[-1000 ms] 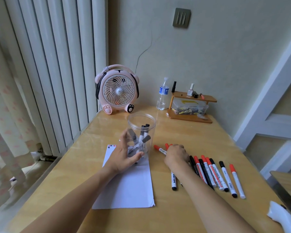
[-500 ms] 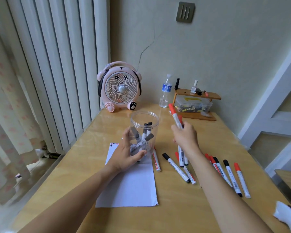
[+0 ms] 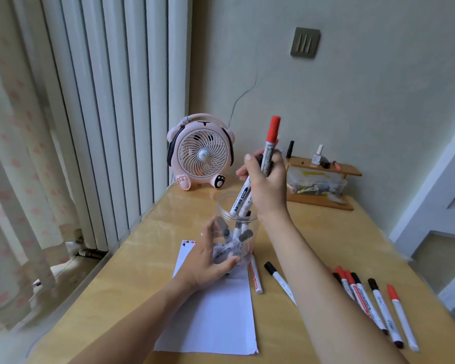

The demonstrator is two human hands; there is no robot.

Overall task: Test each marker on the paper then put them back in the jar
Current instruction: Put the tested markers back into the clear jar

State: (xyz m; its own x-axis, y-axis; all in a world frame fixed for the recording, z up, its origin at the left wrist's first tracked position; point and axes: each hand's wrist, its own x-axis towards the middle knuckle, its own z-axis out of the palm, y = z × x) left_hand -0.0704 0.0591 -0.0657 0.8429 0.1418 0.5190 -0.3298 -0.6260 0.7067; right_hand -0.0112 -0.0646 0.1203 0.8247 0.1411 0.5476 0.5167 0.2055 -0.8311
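Feeding a small bunch of markers (image 3: 243, 199) down into the clear jar (image 3: 237, 232), I have my right hand (image 3: 267, 183) wrapped around them above the rim, fingers curled tight; one red-capped marker (image 3: 271, 145) sticks up out of my fist while the lower ends of the others are just inside the mouth. My left hand (image 3: 208, 261) curves around the jar's left side low down, thumb near me and fingers on the far side, steadying it where it stands on the far end of the paper (image 3: 210, 316).

My worry is the bunch itself. The markers fan out at different angles, so if I let go too soon one could catch on the rim and tip out onto the table (image 3: 313, 245), or jam against the markers already leaning inside. The jar looks light and tall, I judge; a sideways push from my right hand could rock it if my left eases off. How many markers I hold I cannot tell, since my fingers hide them.

To the right, two loose markers (image 3: 279, 279) lie just beside the paper, and a row of five or so more (image 3: 373, 303) lies further right near the edge; my forearm passes over them and could sweep one off. Far behind stand a pink fan (image 3: 201, 153) and a wooden shelf (image 3: 323, 168).
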